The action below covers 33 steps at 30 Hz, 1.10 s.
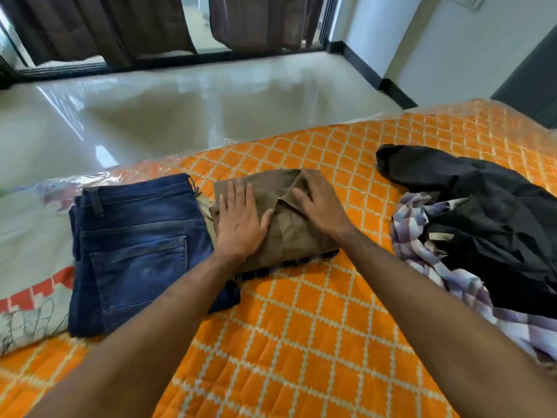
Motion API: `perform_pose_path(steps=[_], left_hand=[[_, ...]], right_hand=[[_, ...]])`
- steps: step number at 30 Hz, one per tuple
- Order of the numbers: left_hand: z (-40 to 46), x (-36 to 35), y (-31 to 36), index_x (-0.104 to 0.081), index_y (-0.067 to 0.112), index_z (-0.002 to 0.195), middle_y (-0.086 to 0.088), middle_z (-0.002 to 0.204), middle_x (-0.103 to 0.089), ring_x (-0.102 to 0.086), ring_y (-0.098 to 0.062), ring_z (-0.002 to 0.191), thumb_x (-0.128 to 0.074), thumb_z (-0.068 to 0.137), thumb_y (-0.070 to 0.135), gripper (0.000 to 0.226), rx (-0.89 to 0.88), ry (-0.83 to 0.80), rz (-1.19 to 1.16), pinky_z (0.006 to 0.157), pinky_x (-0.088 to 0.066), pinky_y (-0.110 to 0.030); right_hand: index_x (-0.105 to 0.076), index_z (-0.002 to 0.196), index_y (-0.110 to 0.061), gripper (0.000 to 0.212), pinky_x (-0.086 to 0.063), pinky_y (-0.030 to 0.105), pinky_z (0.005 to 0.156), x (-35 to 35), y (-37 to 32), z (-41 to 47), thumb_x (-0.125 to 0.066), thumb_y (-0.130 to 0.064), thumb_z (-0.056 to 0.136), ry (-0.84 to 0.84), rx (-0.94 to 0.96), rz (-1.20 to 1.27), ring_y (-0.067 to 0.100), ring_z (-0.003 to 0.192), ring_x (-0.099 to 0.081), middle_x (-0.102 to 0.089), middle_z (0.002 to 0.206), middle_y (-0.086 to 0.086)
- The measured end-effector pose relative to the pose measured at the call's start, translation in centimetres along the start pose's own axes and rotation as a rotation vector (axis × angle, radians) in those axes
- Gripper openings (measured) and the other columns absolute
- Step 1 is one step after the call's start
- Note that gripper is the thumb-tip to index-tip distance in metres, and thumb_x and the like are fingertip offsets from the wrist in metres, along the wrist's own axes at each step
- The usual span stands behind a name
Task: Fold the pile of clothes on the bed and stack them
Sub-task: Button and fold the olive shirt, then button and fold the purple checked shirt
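Observation:
A folded brown shirt [289, 230] lies in the middle of the orange patterned bed [301, 312], on top of a dark checked garment [283, 266] whose edge shows beneath it. My left hand [239, 218] presses flat on the shirt's left side, fingers straight. My right hand [321, 203] rests on the collar area at the right, fingers relaxed. Folded blue jeans [135, 254] lie just to the left. At the right sits an unfolded pile: a black garment [482, 218] over a purple-and-white checked cloth [422, 245].
A pale pillow [30, 267] with red print lies at the bed's left edge, under the jeans. Beyond the bed is glossy floor [180, 110], dark curtains [105, 25] and a white wall [452, 49] at the far right.

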State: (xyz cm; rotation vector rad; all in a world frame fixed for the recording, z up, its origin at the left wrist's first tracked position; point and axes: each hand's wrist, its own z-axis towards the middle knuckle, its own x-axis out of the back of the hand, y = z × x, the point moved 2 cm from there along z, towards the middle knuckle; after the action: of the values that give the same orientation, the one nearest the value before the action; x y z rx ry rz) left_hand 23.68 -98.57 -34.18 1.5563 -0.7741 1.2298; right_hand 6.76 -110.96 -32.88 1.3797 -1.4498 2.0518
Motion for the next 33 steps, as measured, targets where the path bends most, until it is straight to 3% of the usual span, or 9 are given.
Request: perform_pose_path(steps=[2,5,16,20,24,28,30,33], left_hand=[[-0.3,-3.6,-0.8,-0.007,0.006,0.161,-0.014,0.169,0.006,0.006,-0.030,0.157,-0.009,0.098,0.063,0.085,0.007,-0.013,-0.013,0.125,-0.005,-0.054],[-0.6,-7.0,-1.5,-0.008,0.006,0.161,-0.014,0.170,0.004,0.003,-0.029,0.157,-0.022,0.102,0.057,0.080,-0.006,0.037,0.044,0.126,-0.008,-0.053],[-0.3,-7.4,-1.1,-0.006,0.007,0.162,-0.014,0.169,0.005,0.004,-0.029,0.157,-0.026,0.102,0.052,0.077,-0.001,0.053,0.078,0.126,-0.009,-0.053],[-0.3,-7.6,-1.6,-0.006,0.008,0.162,-0.014,0.170,0.004,0.004,-0.028,0.157,-0.023,0.102,0.053,0.077,-0.014,0.039,0.106,0.126,-0.007,-0.051],[0.3,-6.9,-2.0,-0.007,0.006,0.161,-0.015,0.169,0.005,0.003,-0.030,0.157,-0.014,0.101,0.056,0.078,0.002,-0.032,0.109,0.126,-0.007,-0.053],[0.2,-4.7,-0.6,-0.006,0.005,0.161,-0.016,0.169,0.003,0.001,-0.034,0.156,-0.023,0.105,0.049,0.073,0.109,-0.127,0.158,0.126,-0.006,-0.052],[-0.8,-3.7,3.3,-0.017,0.005,0.160,-0.016,0.169,-0.008,-0.006,-0.034,0.156,-0.033,0.104,0.036,0.066,0.116,-0.065,0.092,0.124,-0.009,-0.056],[-1.5,-4.0,8.1,-0.031,0.008,0.156,-0.015,0.166,-0.021,-0.011,-0.032,0.155,-0.041,0.096,0.016,0.061,0.042,0.039,0.034,0.119,-0.008,-0.065]], right_hand=[[-0.024,0.162,-0.019,0.087,-0.014,0.046,0.127,-3.2,0.4,-0.5,-0.020,-0.073,0.093,-0.088,0.038,-0.196,0.023,0.156,-0.014,-0.016,0.170,0.005],[-0.010,0.164,-0.024,0.079,-0.012,0.048,0.127,-7.1,2.9,-2.4,-0.013,-0.069,0.100,-0.037,0.020,-0.324,0.021,0.158,-0.005,-0.002,0.172,0.000],[-0.004,0.164,-0.024,0.072,-0.016,0.052,0.125,-8.3,4.0,-2.2,-0.019,-0.061,0.104,0.014,0.020,-0.358,0.019,0.158,0.002,0.002,0.172,-0.001],[-0.001,0.164,-0.025,0.074,-0.011,0.050,0.127,-8.3,3.5,-2.3,-0.011,-0.064,0.102,-0.035,0.014,-0.394,0.019,0.158,0.003,0.004,0.172,-0.002],[0.000,0.164,-0.027,0.083,-0.001,0.045,0.127,-6.6,2.1,-1.8,-0.006,-0.072,0.094,-0.210,-0.060,-0.337,0.020,0.158,0.003,0.009,0.171,-0.004],[-0.015,0.163,-0.014,0.076,-0.009,0.037,0.127,-1.9,2.3,-5.6,-0.047,-0.050,0.104,-0.347,0.001,-0.171,0.024,0.157,-0.011,-0.008,0.171,0.008],[-0.028,0.159,-0.010,0.072,-0.019,0.039,0.125,3.1,5.5,-9.7,-0.058,-0.038,0.100,-0.254,-0.008,-0.194,0.029,0.153,-0.024,-0.025,0.166,0.014],[-0.047,0.146,-0.014,0.057,-0.037,0.045,0.112,10.6,10.6,-13.4,-0.057,-0.033,0.093,-0.044,-0.070,-0.413,0.033,0.136,-0.046,-0.049,0.148,0.011]])
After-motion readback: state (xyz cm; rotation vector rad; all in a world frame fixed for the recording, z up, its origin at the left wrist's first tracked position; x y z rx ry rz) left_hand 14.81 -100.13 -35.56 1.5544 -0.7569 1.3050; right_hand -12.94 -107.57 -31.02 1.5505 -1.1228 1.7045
